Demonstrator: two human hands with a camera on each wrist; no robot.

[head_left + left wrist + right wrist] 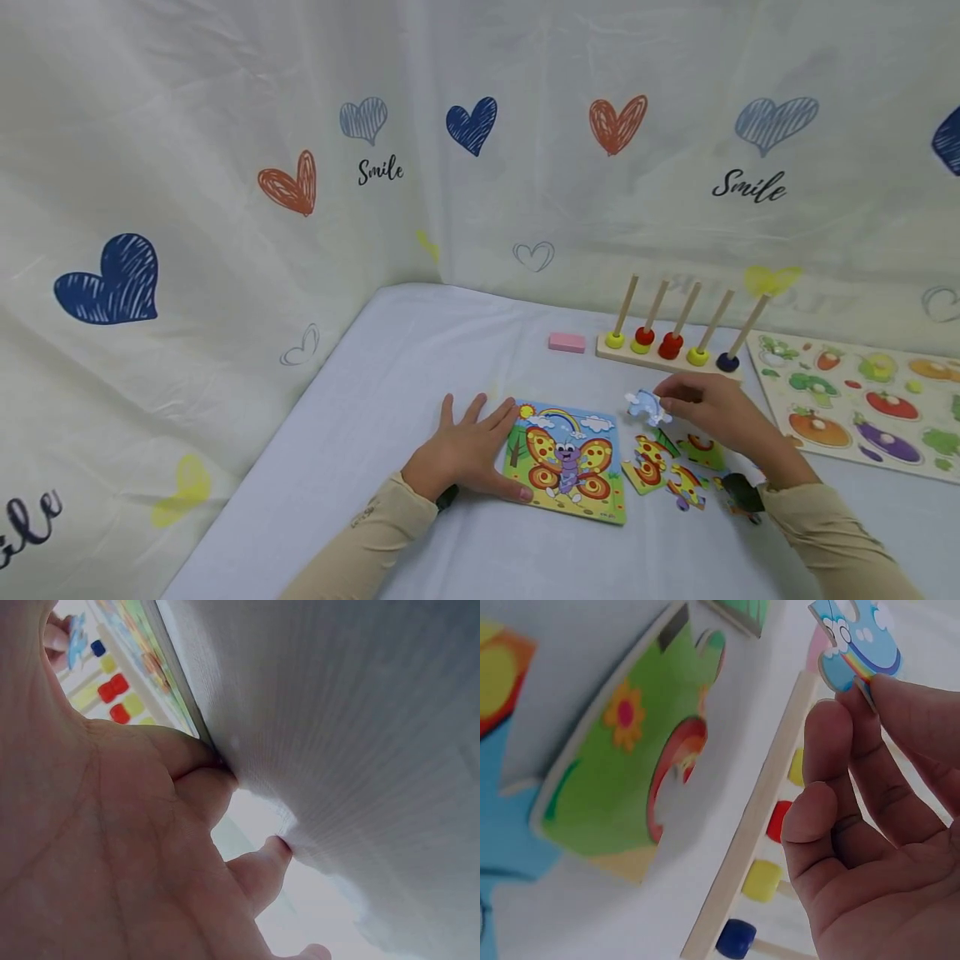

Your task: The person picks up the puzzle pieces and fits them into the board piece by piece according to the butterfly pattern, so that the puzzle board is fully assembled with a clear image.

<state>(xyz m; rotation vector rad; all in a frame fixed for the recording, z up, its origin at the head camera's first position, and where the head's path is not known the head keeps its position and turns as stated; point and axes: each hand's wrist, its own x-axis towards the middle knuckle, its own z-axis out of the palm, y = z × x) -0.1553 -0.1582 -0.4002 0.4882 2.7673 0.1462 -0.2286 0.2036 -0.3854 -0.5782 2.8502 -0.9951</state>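
A butterfly picture board [567, 462] lies flat on the table. My left hand [463, 450] rests at its left side with fingers spread, the thumb lying over its lower left edge; in the left wrist view the palm [112, 825] shows with fingertips at the board's edge. My right hand [708, 412] pinches a light blue puzzle piece [647, 406] between thumb and fingers, raised over the table. In the right wrist view this piece [859, 645] carries a bit of rainbow and cloud. Below the right hand lie several loose puzzle pieces [651, 460], among them a green one with a flower [622, 742].
Behind the right hand stands a wooden peg stacker [660, 354] with coloured beads. A pink block [566, 342] lies to its left. At the right is a vegetable knob puzzle board [862, 400]. A white curtain [487, 208] with printed hearts hangs behind the table.
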